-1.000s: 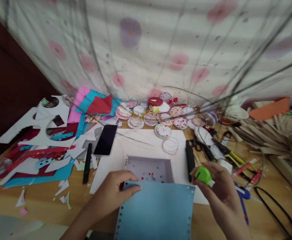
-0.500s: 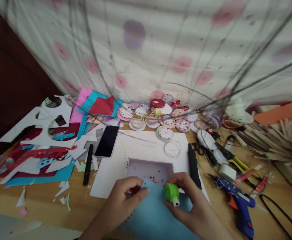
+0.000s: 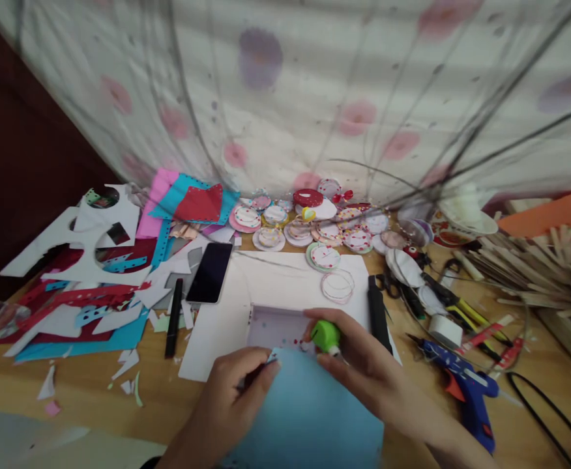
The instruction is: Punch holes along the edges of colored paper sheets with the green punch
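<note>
My left hand [image 3: 239,387] pinches the top left corner of a light blue sheet [image 3: 309,417], between thumb and fingers. A small bright green punch-like tool [image 3: 325,336] is held in my right hand [image 3: 358,361], just above the sheet's upper edge. Behind the sheet sits a shallow pale lilac box [image 3: 273,327] with small red and blue bits inside. The box rests on a large white paper [image 3: 212,348]. The sheet hides the box's near side.
At left lie a phone [image 3: 210,273], a black pen-like object [image 3: 173,319] and paper scraps [image 3: 77,322]. Decorated paper discs [image 3: 269,238] line the back. At right are a black-handled tool [image 3: 377,312], yellow-black pliers [image 3: 454,309] and a blue glue gun [image 3: 466,378].
My right hand has moved up and slightly left with the green tool. The blue sheet shows more of its right side, and my left hand has shifted slightly left.
</note>
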`<state>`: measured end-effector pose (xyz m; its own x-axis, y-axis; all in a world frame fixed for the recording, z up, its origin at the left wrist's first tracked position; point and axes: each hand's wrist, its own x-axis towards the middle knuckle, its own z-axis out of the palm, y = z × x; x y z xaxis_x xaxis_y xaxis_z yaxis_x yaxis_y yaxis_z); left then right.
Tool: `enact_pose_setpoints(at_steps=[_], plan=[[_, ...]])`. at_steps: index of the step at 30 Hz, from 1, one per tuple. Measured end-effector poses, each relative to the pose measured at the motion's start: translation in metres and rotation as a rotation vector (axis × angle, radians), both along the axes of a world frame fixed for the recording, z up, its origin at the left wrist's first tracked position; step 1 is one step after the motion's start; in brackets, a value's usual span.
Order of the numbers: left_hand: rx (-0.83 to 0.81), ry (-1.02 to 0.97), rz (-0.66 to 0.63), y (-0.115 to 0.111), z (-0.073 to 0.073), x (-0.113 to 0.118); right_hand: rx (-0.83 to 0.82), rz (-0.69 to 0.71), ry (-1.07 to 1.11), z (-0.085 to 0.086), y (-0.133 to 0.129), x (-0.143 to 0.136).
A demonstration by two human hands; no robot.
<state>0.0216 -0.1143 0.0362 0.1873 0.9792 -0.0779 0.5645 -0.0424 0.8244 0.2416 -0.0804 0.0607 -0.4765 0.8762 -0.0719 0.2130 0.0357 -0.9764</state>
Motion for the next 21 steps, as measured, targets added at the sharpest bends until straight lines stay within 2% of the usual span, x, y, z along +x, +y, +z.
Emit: enact_pose_setpoints(at_steps=[4, 7, 17, 21], plan=[[0.024, -0.017, -0.009, -0.002, -0.001, 0.002, 0.133, 0.067, -0.164, 0.011, 0.008, -0.01], [0.017, -0.037, -0.013, -0.002, 0.0, 0.004, 0.178, 0.094, -0.206, 0.012, 0.011, -0.016], [-0.043, -0.098, 0.01, 0.002, -0.006, 0.007, 0.139, 0.154, -0.215, 0.008, 0.014, -0.021], [-0.065, -0.116, 0.013, 0.004, -0.01, 0.008, 0.141, 0.228, -0.216, 0.007, 0.016, -0.019]])
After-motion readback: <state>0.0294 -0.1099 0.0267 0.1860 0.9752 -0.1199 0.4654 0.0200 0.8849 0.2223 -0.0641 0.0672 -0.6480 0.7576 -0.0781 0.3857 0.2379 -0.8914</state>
